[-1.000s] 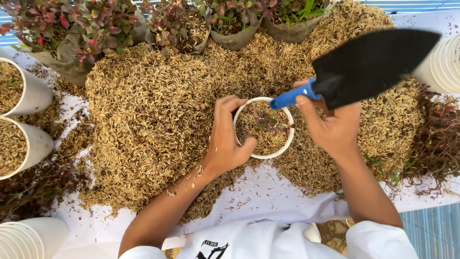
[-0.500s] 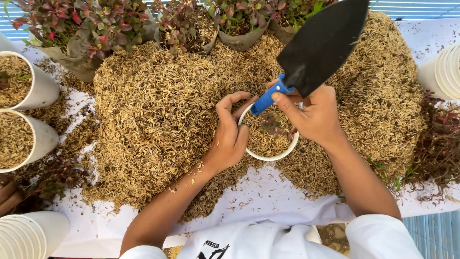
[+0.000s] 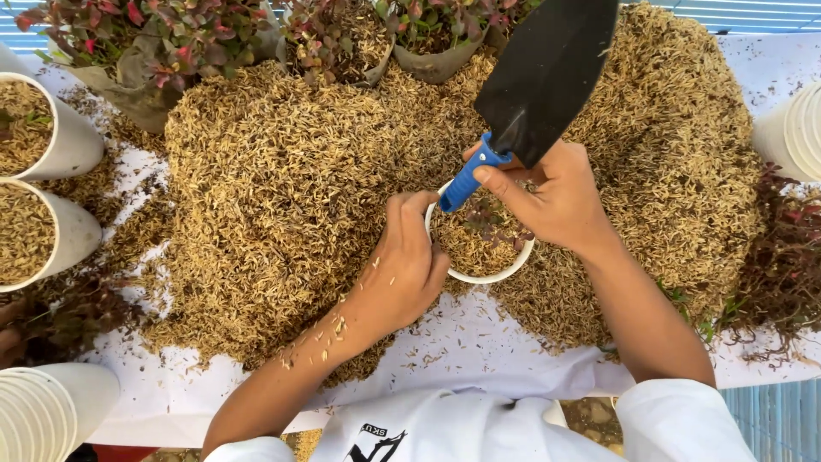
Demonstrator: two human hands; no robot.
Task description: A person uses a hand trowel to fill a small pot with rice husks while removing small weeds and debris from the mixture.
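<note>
White pot (image 3: 479, 275) sat near the middle of the worktop (image 3: 479, 351), sunk into the near edge of a big heap of rice husks (image 3: 274, 205) and already filled with husk around a small red-leaved cutting (image 3: 492, 224). At the far left, two filled white pots (image 3: 51, 180) lay tipped on their sides with husk showing at their mouths, and a stack of empty pots (image 3: 47, 411) stood at the near corner; any jolt to the covered worktop looked likely to shake more husk out of them. Coming rightward, the left hand (image 3: 402, 269) was curled against the pot's left rim, fingers bent over the edge and flecked with husk, holding nothing else. If that grip slackened, the pot could well tilt on the loose heap and spill its fill. The right hand (image 3: 556, 201) was closed around the blue handle of a black trowel (image 3: 547, 73), blade pointing up and away, while its fingers also seemed to reach down into the pot. With both jobs in one hand, I judged the blade could swing and knock the potted plants (image 3: 342, 38) along the back, or the pressing fingers could snap the cutting's thin stem. More empty pots (image 3: 791, 133) waited at the right edge, beside loose cuttings (image 3: 782, 265) that a sweeping elbow might drag off.
</note>
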